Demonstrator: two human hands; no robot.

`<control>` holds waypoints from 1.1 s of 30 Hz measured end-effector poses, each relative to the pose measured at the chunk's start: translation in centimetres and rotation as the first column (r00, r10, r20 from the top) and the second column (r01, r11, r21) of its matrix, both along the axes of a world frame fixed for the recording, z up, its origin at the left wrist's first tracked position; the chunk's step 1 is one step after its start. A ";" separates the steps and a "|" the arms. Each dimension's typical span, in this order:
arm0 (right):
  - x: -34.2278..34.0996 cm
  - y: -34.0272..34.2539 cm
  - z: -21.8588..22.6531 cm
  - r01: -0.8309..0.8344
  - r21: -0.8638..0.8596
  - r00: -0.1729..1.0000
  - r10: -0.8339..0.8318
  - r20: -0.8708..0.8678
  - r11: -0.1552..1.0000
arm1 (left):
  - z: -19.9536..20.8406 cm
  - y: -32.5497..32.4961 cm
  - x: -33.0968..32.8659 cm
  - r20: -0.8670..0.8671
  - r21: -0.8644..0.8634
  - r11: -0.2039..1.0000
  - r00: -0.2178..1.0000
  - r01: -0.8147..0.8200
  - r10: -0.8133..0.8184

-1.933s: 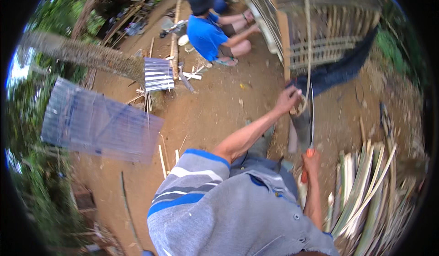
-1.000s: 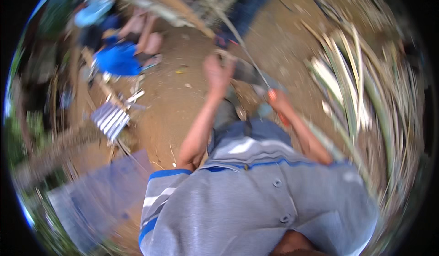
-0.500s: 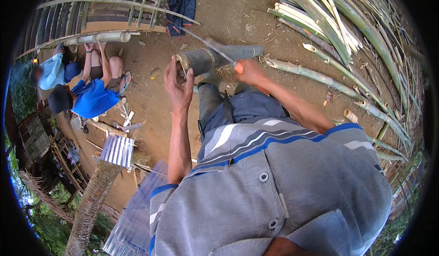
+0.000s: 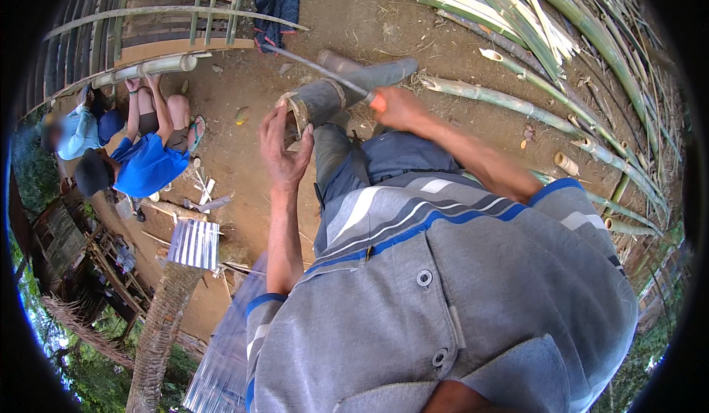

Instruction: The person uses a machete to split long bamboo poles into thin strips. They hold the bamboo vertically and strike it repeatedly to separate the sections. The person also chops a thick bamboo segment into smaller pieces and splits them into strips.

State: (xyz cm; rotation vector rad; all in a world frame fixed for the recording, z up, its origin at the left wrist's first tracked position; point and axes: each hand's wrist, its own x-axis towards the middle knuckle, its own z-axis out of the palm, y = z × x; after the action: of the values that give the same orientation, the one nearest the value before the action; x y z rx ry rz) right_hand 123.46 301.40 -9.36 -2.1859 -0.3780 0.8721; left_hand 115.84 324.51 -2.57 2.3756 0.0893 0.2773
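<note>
A thick dark bamboo tube (image 4: 317, 101) lies at an angle in front of my legs, its hollow cut end toward the left. My left hand (image 4: 283, 147) grips this end, with fingers at the rim and thumb below the opening. In my right hand (image 4: 399, 108) is a machete (image 4: 325, 71) with an orange handle. Its long blade points to the far left and passes above the tube; I cannot tell whether it touches. Another short bamboo piece (image 4: 336, 62) shows under or behind the tube, partly hidden.
Split and whole bamboo poles (image 4: 517, 22) are piled at the right. Two people crouch at the left beside a pale bamboo pole (image 4: 148, 68) and a slatted bamboo frame (image 4: 170, 14). Dark cloth (image 4: 277, 0) lies on the far ground. Clear corrugated sheeting (image 4: 229, 346) stands near a trunk (image 4: 162, 332).
The view has shifted slightly. My left fingers have moved a little on the tube's rim, and the machete remains over the tube in my right hand.
</note>
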 end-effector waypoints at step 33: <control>-0.9 -3.9 1.3 -0.031 -0.094 0.999 0.031 -0.007 0.995 | 1.7 -3.4 -1.5 0.054 0.131 0.984 0.990 0.123 -0.130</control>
State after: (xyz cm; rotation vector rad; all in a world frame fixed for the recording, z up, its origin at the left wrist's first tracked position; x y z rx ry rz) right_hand 122.54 297.48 -8.08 -2.2687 -0.3762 0.9300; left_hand 114.35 321.15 -0.82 2.4841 -0.1117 0.3035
